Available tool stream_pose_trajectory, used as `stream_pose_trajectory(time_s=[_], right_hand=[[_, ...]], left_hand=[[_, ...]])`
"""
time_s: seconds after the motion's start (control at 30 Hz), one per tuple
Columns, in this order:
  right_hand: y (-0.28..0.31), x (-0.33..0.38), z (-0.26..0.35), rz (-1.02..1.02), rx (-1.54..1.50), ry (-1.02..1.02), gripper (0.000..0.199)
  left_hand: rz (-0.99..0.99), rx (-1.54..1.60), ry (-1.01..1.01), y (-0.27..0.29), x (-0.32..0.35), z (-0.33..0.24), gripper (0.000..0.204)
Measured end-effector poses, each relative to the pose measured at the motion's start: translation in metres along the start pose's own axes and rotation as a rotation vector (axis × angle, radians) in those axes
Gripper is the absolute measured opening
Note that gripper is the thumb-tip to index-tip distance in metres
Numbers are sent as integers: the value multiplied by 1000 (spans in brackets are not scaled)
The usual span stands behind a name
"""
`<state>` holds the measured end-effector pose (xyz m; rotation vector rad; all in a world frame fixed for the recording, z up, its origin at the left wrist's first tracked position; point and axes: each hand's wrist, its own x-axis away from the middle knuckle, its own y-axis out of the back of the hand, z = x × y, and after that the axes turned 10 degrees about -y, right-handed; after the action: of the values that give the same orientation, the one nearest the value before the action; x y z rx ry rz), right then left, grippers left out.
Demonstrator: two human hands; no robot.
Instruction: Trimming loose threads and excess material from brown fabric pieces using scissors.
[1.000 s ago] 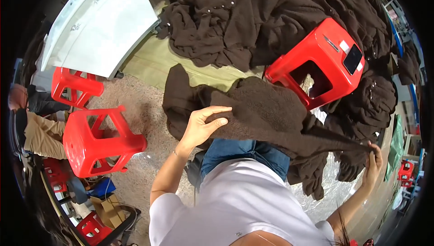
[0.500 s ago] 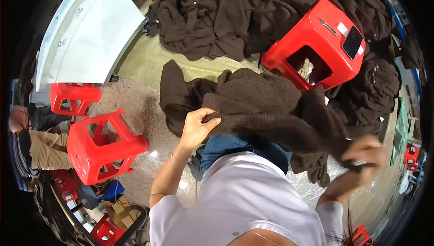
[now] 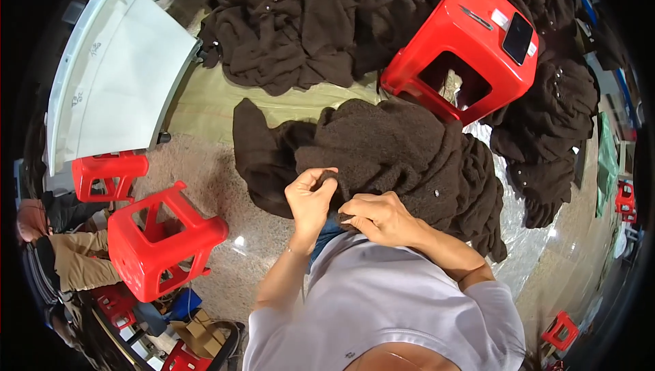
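A dark brown knit garment (image 3: pixel 389 139) lies bunched across my lap, one sleeve-like part stretching to the left. My left hand (image 3: pixel 311 200) pinches its near edge between thumb and fingers. Close beside it on the right, my right hand (image 3: pixel 379 218) is closed on the same edge, fingers curled over the cloth. A small shiny spot, perhaps a button, shows on the fabric right of my right hand. Part of the garment's edge is hidden inside both hands.
Ahead stands a red stool (image 3: pixel 471 43) bearing a phone (image 3: pixel 518 38) and small snips (image 3: pixel 475 18). Brown garments are heaped (image 3: pixel 293 30) at the back and right on yellowish sheeting (image 3: pixel 225 108). Left are a white table (image 3: pixel 116 64), another red stool (image 3: pixel 160 241) and a seated person (image 3: pixel 85 258).
My right hand has swung in from the far right to beside my left hand. The stretched garment part has dropped into folds on the right. The view has shifted slightly.
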<state>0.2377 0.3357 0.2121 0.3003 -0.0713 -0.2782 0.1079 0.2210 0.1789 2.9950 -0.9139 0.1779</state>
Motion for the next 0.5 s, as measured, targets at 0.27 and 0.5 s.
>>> stream_pose_trajectory(time_s=[0.27, 0.5], right_hand=[[8, 3, 2, -545, 465, 270, 28], [0, 4, -6, -555, 501, 447, 29]], left_hand=[[39, 357, 189, -10, -12, 3, 14], [204, 555, 379, -6, 0, -30, 7]])
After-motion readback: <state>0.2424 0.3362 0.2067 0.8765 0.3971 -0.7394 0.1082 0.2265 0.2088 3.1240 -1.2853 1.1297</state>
